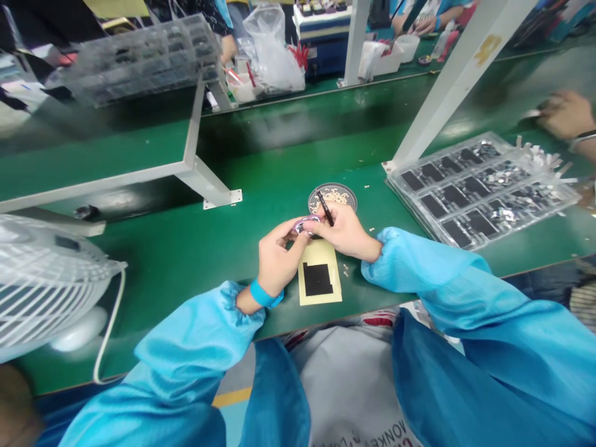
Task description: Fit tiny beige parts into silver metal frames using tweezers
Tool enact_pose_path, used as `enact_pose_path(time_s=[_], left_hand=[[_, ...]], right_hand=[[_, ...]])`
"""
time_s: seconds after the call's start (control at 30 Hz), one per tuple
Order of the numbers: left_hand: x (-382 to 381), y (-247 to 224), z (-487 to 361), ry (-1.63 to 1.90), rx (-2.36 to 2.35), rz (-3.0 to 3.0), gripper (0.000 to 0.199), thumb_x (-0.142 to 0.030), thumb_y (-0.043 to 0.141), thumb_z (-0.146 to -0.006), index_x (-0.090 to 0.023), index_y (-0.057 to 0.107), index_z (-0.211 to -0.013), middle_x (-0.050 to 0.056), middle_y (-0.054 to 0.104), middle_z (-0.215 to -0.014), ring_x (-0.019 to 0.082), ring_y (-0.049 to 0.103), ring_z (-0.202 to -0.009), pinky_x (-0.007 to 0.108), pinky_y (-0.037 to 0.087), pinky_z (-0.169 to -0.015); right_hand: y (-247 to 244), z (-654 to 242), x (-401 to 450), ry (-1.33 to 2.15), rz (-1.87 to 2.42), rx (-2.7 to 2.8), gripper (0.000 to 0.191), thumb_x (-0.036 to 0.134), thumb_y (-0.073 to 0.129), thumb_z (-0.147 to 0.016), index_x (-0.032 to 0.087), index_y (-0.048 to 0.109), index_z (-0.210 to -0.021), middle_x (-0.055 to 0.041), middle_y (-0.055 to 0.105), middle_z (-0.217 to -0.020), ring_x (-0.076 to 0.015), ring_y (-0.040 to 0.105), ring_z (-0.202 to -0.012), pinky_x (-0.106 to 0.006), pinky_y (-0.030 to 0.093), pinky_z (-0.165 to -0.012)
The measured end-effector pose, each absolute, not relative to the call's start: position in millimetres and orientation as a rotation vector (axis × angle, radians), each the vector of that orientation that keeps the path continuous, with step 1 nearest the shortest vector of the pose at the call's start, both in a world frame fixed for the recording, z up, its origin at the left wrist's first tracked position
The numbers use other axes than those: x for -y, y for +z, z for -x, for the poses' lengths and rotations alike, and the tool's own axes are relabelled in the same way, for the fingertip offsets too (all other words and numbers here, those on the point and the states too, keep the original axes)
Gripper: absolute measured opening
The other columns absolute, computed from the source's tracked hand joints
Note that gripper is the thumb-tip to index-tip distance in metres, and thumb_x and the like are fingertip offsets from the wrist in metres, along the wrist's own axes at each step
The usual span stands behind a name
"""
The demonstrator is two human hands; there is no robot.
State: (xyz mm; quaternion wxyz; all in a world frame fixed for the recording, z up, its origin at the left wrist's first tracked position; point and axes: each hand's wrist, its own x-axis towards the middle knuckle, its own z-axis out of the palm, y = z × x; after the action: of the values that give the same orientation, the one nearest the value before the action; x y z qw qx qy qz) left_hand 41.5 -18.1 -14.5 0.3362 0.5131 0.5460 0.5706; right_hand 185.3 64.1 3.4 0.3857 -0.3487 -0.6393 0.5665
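A small purple-rimmed part (306,223) is held between my two hands over the green table. My left hand (278,256), with a blue band at the wrist, grips it from the left with thumb and fingers. My right hand (345,231) touches its right side and also holds a thin black tool (325,208), perhaps tweezers, slanting up to the left. Just behind the hands is a round dish (352,193) of small pale pieces. Below them lies a yellow sheet (319,249) with black film (317,280) on it.
Clear trays (454,192) with black and silver parts are at the right, near another person's hand (565,115). A white fan (51,282) stands at the left. White metal posts (433,81) and a raised shelf (102,143) flank the work area.
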Motion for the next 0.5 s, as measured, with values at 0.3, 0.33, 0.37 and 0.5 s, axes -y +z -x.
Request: enact_pose_path(time_s=[0.3,0.33,0.37,0.5], left_hand=[[11,-15,-44,1.515,-1.397,-1.227,0.035,-0.036,0.078,-0.086,-0.014,0.076,-0.113,0.009,0.079,-0.101,0.018,0.074,-0.080,0.033,0.062,-0.080],[10,-15,-43,1.512,-1.368,-1.198,0.037,-0.037,0.078,-0.086,-0.014,0.075,-0.114,0.010,0.079,-0.103,0.019,0.075,-0.083,0.035,0.063,-0.083],[8,-15,-42,1.509,-1.339,-1.180,0.038,-0.037,0.079,-0.085,-0.014,0.075,-0.115,0.010,0.079,-0.107,0.020,0.076,-0.087,0.036,0.063,-0.086],[6,-15,-38,1.525,-1.304,-1.208,0.043,-0.040,0.079,-0.085,-0.016,0.074,-0.121,0.012,0.076,-0.122,0.024,0.075,-0.105,0.041,0.060,-0.099]], right_hand=[[-8,-182,-72,1.487,0.875,1.596,0.056,0.061,0.090,-0.060,0.018,0.055,-0.072,0.0017,0.057,-0.067,-0.0124,0.049,-0.063,-0.027,0.041,-0.058],[-8,-182,-73,1.514,0.868,1.572,0.055,0.060,0.090,-0.059,0.018,0.057,-0.073,0.0014,0.058,-0.067,-0.0130,0.052,-0.064,-0.028,0.044,-0.059],[-7,-182,-74,1.541,0.853,1.550,0.054,0.059,0.091,-0.060,0.017,0.060,-0.075,0.0009,0.061,-0.069,-0.0139,0.055,-0.065,-0.028,0.047,-0.061],[-2,-185,-74,1.554,0.773,1.573,0.049,0.055,0.090,-0.064,0.017,0.071,-0.087,-0.0014,0.069,-0.080,-0.0161,0.062,-0.074,-0.031,0.052,-0.071]])
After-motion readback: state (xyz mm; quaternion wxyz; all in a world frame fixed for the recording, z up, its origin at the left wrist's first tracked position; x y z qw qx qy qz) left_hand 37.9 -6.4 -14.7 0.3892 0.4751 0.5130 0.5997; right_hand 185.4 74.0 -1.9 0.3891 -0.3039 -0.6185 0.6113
